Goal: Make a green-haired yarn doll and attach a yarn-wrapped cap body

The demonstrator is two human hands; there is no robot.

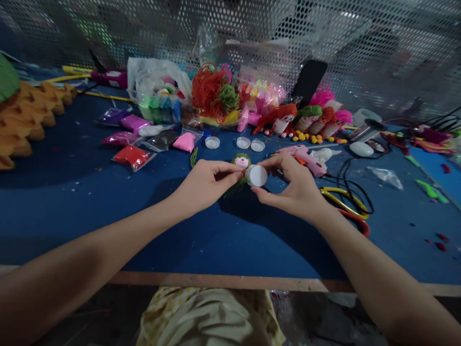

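Observation:
Both my hands meet over the blue table [108, 202]. My left hand [207, 185] is closed, pinching dark green yarn [237, 185] that hangs from a small doll head [241, 161] with a pink face and green hair. My right hand [293, 185] is closed around a small round white cap [257, 176], held between thumb and fingers right beside the doll head. The yarn trails down under the cap toward the table.
Behind lie a pink glue gun [304, 158], three white caps [212, 142], bags of coloured clay [132, 156], a tangle of yarn [212, 93], finished yarn-haired dolls [306, 117], pliers [344, 199] at right, orange foam shapes [25, 117] at left. A perforated screen backs the table.

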